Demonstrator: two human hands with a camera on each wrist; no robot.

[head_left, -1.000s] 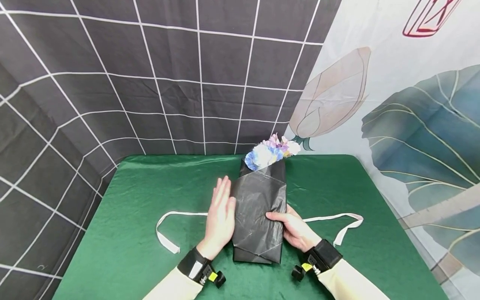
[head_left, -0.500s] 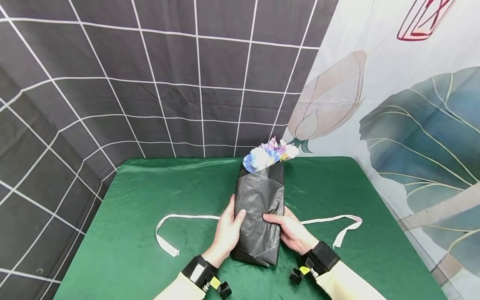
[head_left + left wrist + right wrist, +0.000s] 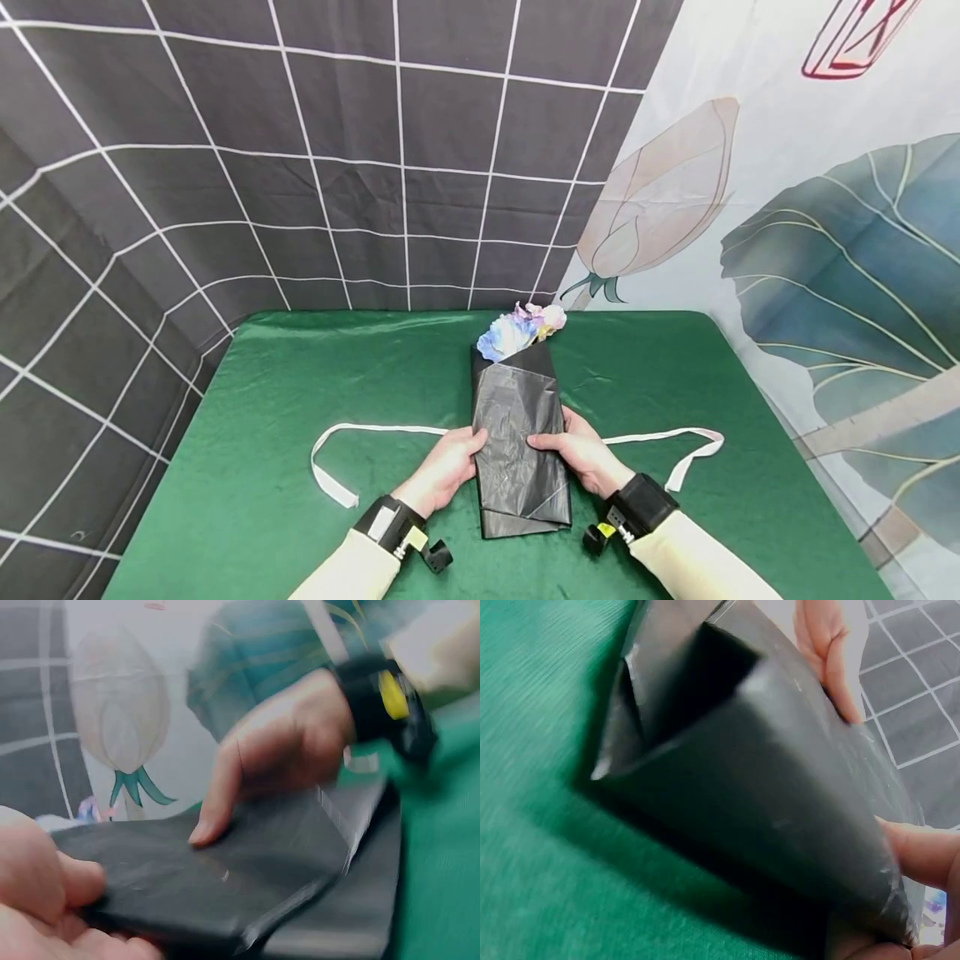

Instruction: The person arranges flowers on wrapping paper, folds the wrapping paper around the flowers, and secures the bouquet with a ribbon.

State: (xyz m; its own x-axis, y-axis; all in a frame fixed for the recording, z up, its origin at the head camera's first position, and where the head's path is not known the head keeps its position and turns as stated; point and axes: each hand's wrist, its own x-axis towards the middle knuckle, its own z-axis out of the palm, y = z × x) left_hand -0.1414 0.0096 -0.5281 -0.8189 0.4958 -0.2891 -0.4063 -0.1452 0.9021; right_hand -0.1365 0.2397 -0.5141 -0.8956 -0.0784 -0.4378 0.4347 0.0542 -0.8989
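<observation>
Two hands clasp a black wrapped bouquet [image 3: 519, 442] at the middle of a green table [image 3: 262, 467]. Its long axis runs straight away from the person, flowers [image 3: 517, 332] at the far end. Left hand [image 3: 447, 463] grips its left edge, right hand [image 3: 579, 455] its right edge, equally near. White ribbon [image 3: 352, 433] crosses underneath.

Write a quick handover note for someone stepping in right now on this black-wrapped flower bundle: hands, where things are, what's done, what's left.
Left hand: grips the left edge of the black wrap.
Right hand: grips the right edge, thumb on top.
Things: the wrap lies folded lengthwise on the green tablecloth, flowers poking out at the far end. The white ribbon lies flat across the cloth, passing under the wrap, both ends loose.
Done: paper folded round the flowers.
Left: likely the ribbon, which is not yet tied.
</observation>
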